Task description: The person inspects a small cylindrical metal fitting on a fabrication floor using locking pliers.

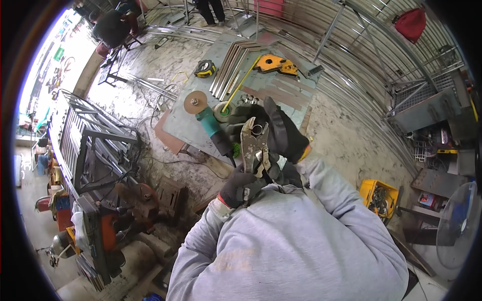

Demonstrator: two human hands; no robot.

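My left hand (240, 187), in a dark work glove, is wrapped round the handles of a pair of locking pliers (249, 145). The pliers point away from me, and a small metal ring (257, 130) shows at their jaws. My right hand (285, 131), also gloved, is beside the jaws with its thumb raised and apart from its fingers, which reach behind the pliers. Whether those fingers touch the ring is hidden. Just left of the pliers lies a teal angle grinder (211, 125) with a brown disc (195, 102).
On the metal worktable (183, 123) are steel tubes (232, 70), a tape measure (205, 68) and orange magnetic squares (275, 63). A yellow crate (379, 198) stands right, near a fan (456, 226). Metal frames (85, 155) stand left. Another person (113, 29) sits at the back left.
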